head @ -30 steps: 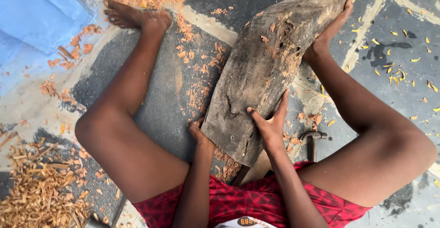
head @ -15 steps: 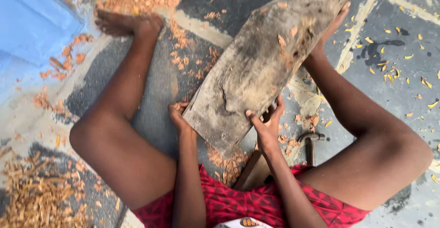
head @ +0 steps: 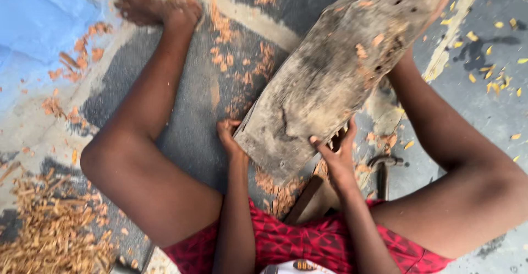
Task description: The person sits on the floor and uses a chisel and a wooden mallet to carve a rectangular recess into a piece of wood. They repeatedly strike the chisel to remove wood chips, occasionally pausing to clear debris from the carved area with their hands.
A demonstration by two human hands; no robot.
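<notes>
A large weathered grey slab of wood point(head: 335, 70) slants between my bare legs, its near end raised off the dark ground. My left hand point(head: 228, 136) grips its lower left edge. My right hand point(head: 335, 153) holds its lower right edge, fingers spread over the rim. My right foot, mostly hidden, presses against the slab's far end at the top right. My left foot point(head: 151, 7) rests on the ground at the upper left.
A hammer-like tool point(head: 383, 169) and a wooden handle point(head: 305, 197) lie under the slab near my lap. Orange wood chips point(head: 242, 59) scatter on the ground, a pile of shavings point(head: 49, 230) lies at lower left, a blue sheet point(head: 38, 15) at upper left.
The slab's near end has swung left and lifted while the view shifted. My left hand slid from under the slab's bottom to its left edge.
</notes>
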